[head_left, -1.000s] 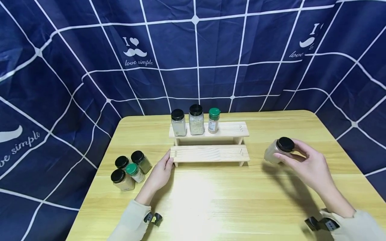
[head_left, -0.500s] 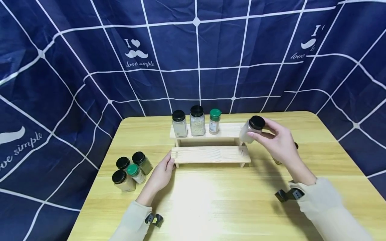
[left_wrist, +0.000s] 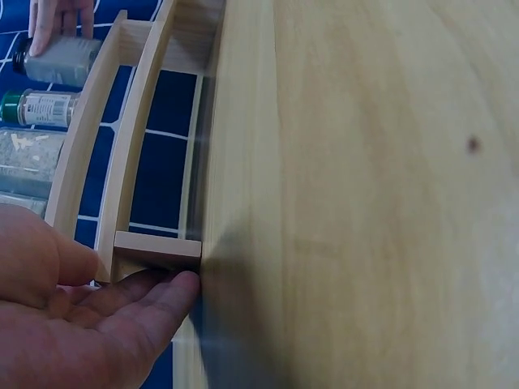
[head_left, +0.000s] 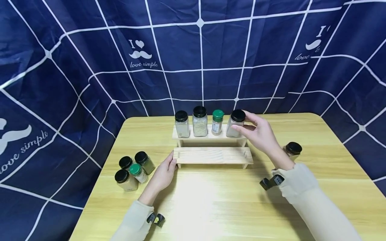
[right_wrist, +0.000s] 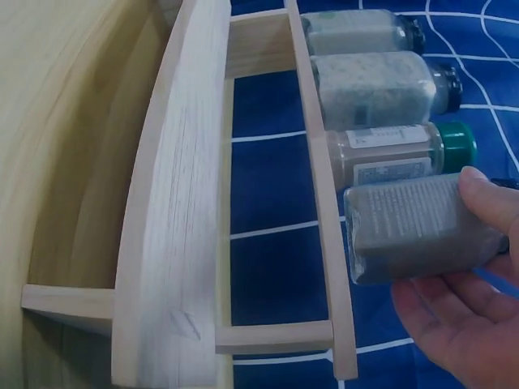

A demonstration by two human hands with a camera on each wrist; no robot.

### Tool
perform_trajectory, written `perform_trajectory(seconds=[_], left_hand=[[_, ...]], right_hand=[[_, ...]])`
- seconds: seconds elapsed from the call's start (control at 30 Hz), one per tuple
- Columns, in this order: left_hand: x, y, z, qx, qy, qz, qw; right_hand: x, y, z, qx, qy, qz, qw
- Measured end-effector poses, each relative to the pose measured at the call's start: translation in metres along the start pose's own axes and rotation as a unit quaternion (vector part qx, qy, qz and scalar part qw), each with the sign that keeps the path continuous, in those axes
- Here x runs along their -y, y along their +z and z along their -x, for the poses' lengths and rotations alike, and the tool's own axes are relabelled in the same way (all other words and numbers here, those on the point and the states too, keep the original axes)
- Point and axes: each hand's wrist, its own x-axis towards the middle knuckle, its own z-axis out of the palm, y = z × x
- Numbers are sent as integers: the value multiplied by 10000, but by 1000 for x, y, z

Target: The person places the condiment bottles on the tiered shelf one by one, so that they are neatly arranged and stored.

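So you've got a dark blue curtain with white grid lines (head_left: 178, 43) behind a pale wood table (head_left: 229, 214), and on that sits a two-tier pale wooden rack (head_left: 212, 155). Your left hand (head_left: 163, 173) is pinching the left end of the lower tier, thumb up top and fingers tucked under by the leg. Your right hand (head_left: 260, 134) is spread about as wide as the thing it's gripping, a clear squarish jar with a black lid (head_left: 233, 129), thumb on one side and fingers on the other. That jar's at the right end of the upper tier; can't tell if its base actually touches the wood. Further left up there you have two clear, pale-filled jars with black lids (head_left: 200, 124), then just beside the held one, a slimmer bottle with a green cap (head_left: 217, 125).
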Motion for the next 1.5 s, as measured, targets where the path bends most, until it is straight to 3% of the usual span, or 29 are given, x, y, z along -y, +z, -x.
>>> perform_trajectory(seconds=[0.5, 0.67, 0.87, 1.07, 1.33, 1.5], left_hand=[[1, 0, 1, -11, -20, -134, 9999], [0, -1, 0, 41, -21, -15, 10000], [0, 0, 1, 109, -19, 172, 9998], [-1, 0, -1, 166, -25, 173, 9997], [-1, 0, 1, 254, -113, 241, 9993], [-1, 0, 2, 178, -74, 169, 9997]], right_hand=[[-5, 7, -10, 392, 286, 91, 9988], [-1, -2, -9, 467, 418, 26, 9980], [3, -33, -2, 175, 514, 84, 9985], [-2, -72, 18, -302, 510, 232, 9980], [-21, -124, 54, -793, 1096, 747, 9880], [-36, -144, 76, -840, 1376, 987, 9820]])
